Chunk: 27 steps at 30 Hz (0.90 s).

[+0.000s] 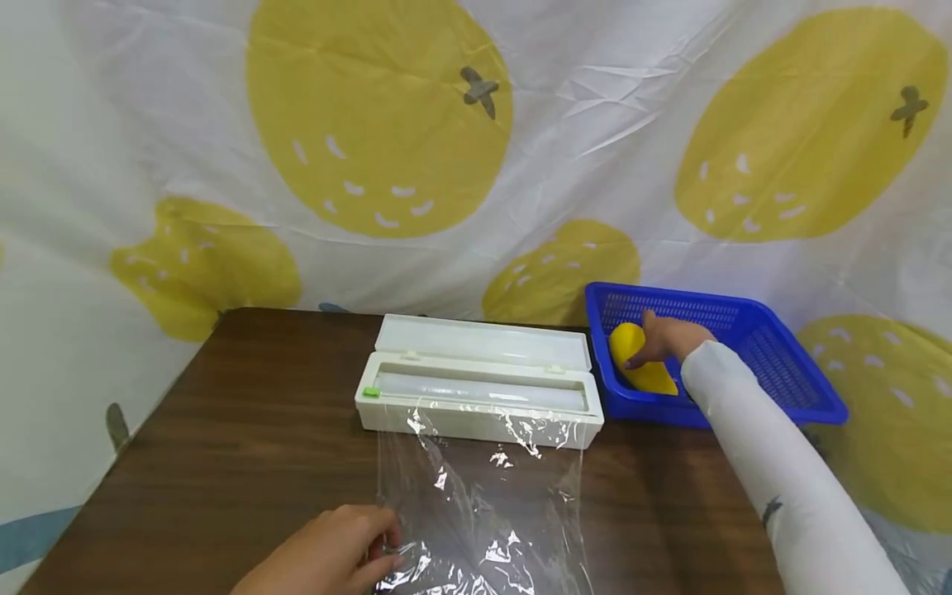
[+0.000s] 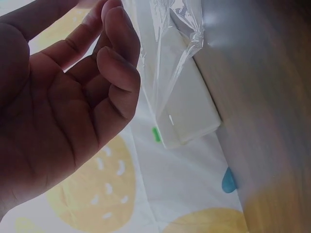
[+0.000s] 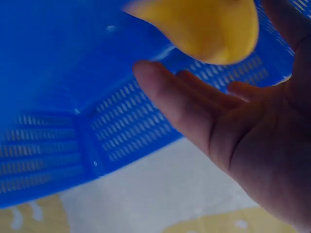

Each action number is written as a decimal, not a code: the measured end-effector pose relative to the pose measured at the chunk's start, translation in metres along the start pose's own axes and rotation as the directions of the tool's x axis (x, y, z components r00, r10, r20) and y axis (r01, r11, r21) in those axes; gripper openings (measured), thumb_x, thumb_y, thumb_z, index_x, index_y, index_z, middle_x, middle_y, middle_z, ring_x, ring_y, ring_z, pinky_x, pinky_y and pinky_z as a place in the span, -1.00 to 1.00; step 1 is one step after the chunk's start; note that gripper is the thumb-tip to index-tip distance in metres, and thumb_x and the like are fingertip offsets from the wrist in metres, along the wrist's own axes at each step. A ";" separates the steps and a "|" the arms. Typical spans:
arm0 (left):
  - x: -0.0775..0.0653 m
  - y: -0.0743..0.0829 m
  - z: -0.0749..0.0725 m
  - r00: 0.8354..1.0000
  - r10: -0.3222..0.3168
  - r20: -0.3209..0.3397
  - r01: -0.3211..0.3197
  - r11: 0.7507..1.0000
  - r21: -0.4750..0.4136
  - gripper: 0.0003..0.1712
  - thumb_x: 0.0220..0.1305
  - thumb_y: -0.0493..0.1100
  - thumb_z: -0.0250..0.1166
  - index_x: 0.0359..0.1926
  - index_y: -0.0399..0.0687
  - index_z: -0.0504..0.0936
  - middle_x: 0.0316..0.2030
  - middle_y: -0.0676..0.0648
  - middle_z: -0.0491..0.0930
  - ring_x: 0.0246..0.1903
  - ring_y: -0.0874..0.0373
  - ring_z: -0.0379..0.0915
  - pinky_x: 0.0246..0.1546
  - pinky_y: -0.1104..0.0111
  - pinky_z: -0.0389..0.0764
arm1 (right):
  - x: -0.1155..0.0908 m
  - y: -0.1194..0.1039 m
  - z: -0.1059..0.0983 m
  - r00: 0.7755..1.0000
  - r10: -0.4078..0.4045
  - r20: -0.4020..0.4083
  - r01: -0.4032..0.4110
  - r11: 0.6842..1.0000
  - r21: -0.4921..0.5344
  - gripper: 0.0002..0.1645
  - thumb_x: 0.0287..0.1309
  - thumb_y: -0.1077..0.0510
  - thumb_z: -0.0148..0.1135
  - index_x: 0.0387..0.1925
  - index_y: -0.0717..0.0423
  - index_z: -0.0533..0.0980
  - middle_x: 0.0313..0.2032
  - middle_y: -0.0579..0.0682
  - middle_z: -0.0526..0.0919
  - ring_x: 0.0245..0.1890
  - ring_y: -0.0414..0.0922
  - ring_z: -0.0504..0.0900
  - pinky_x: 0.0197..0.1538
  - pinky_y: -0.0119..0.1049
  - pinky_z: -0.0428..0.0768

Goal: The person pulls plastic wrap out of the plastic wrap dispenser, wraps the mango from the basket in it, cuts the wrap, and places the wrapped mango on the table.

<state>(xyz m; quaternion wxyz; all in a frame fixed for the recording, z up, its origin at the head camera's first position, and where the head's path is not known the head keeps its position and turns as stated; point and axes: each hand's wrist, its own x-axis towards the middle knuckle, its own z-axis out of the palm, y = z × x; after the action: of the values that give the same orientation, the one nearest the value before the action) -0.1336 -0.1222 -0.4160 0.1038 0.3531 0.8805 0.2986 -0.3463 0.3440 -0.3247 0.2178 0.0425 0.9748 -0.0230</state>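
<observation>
A sheet of clear plastic wrap (image 1: 483,496) runs from a roll (image 1: 476,392) in a white dispenser box (image 1: 483,426) toward the near side of the table. At the sheet's left edge my left hand (image 1: 335,549) pinches the film; its fingers are curled in the left wrist view, where the pinching tips are partly hidden. My right hand (image 1: 669,340) reaches into a blue basket (image 1: 792,351), fingers extended and thumb apart beside a smooth yellow curved piece (image 3: 214,31). This piece tapers to a point; its exact kind is unclear.
The dispenser's lid (image 1: 483,343) stands raised at the back, close to the basket's left side. Dark wood tabletop (image 1: 223,446) extends to the left. A white cloth (image 1: 580,124) with yellow fruit prints hangs behind the table.
</observation>
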 end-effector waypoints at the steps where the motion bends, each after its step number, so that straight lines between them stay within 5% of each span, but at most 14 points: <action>1: -0.001 0.000 0.000 1.000 0.013 -0.009 -0.013 1.000 0.006 -0.91 0.21 -0.10 0.37 -0.38 0.06 0.62 -0.57 0.23 0.50 -0.57 0.43 0.33 -0.53 0.44 0.51 | 0.000 0.001 0.003 1.000 0.004 0.013 -0.005 1.000 0.012 0.36 0.09 -0.25 0.34 0.48 0.43 -0.25 0.33 0.58 0.20 0.17 0.44 0.34 0.22 0.45 0.30; 7: -0.003 0.001 -0.002 1.000 0.003 -0.008 -0.003 1.000 0.001 -0.93 0.22 -0.12 0.36 -0.37 0.04 0.64 -0.56 0.22 0.51 -0.57 0.43 0.34 -0.52 0.43 0.54 | 0.003 0.005 0.012 0.999 -0.022 0.033 0.018 0.993 0.116 0.31 0.07 -0.09 0.41 0.51 0.30 -0.24 0.07 0.51 0.41 -0.28 0.21 0.61 -0.21 0.04 0.70; 16: 0.001 0.000 -0.002 1.000 -0.010 0.014 0.010 1.000 -0.017 -0.94 0.24 -0.11 0.35 -0.32 0.04 0.66 -0.55 0.23 0.53 -0.57 0.43 0.36 -0.51 0.41 0.55 | 0.005 0.011 0.015 1.000 -0.004 -0.001 0.004 0.991 0.132 0.29 0.04 -0.06 0.40 0.52 0.25 -0.22 0.27 0.56 0.27 0.01 0.34 0.41 0.09 0.35 0.47; 27: 0.005 -0.003 -0.002 0.999 0.012 0.033 -0.011 1.000 -0.026 -0.92 0.25 -0.11 0.35 -0.30 0.01 0.67 -0.54 0.22 0.57 -0.56 0.44 0.38 -0.50 0.41 0.58 | -0.006 0.023 0.000 0.990 -0.101 -0.095 0.119 0.970 0.212 0.23 0.02 -0.06 0.42 0.48 0.27 -0.13 0.10 0.49 0.40 -0.21 0.23 0.58 -0.29 0.04 0.74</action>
<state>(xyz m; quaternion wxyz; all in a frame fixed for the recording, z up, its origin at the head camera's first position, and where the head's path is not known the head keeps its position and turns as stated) -0.1400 -0.1221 -0.4160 0.1211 0.3617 0.8728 0.3045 -0.3392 0.3668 -0.3227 0.1695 0.0126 0.9755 -0.1395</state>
